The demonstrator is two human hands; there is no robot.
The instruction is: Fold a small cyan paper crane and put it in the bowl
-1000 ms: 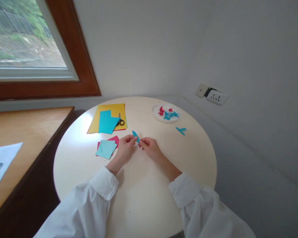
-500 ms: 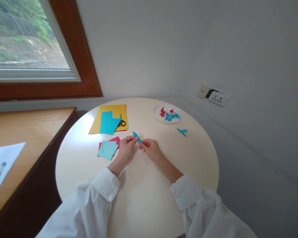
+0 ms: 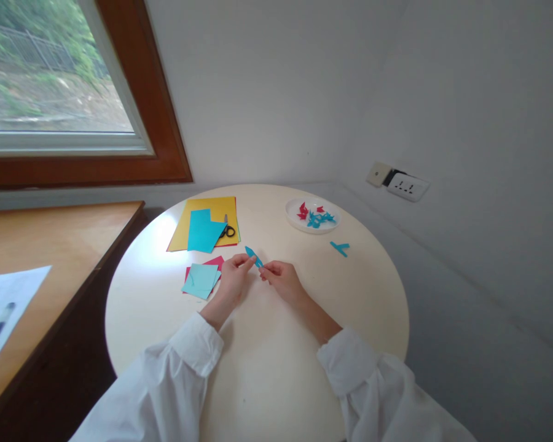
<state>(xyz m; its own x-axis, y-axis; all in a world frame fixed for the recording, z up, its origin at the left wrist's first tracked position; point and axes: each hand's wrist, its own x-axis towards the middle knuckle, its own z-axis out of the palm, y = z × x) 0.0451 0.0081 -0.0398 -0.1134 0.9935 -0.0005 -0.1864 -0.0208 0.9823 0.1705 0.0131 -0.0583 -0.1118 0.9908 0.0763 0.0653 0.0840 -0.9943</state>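
Observation:
A slim blue folded paper piece, pointed at its far end, is held between my two hands just over the table. My left hand pinches it near the middle with thumb and fingers. At its lower right end, the fingertips of my right hand are closed on it. Beside my left hand lie light blue paper squares on top of red paper. Part of the blue piece is covered by my fingers, so its folds cannot be made out fully.
Yellow sheets, a cut blue sheet and black-handled scissors lie at the back left. A white dish at the back right holds small red and blue paper shapes. Blue strips lie before it on the round table.
The view has shifted slightly, moving everything a little down and right. My right hand's fingertips have drawn slightly away along the blue paper piece; both hands still hold it.

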